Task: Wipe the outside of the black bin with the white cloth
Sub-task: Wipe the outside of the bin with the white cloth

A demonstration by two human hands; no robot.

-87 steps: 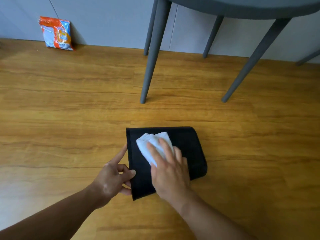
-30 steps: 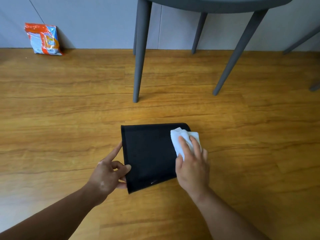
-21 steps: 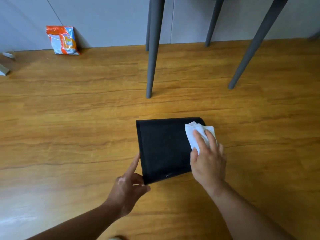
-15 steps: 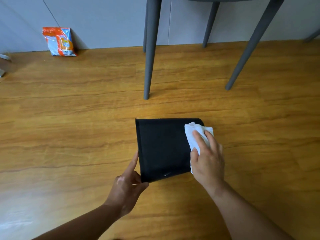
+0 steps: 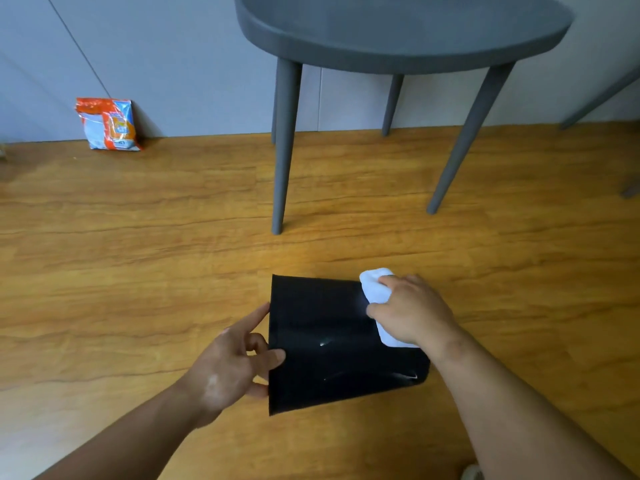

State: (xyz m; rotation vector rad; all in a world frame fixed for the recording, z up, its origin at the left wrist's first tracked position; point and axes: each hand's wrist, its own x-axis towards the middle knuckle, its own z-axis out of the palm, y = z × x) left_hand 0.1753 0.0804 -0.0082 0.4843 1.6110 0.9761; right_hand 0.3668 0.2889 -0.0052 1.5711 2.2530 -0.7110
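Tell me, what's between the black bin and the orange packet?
Only bare wooden floor, from black bin to orange packet, in the head view.

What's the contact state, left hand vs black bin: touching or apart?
Touching. Head view: the left hand lays its thumb on the black bin at its left edge, with other fingers curled against that edge.

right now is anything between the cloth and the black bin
Nothing visible does. The right hand holds the white cloth directly against the right end of the black bin, and the left hand grips its left edge.
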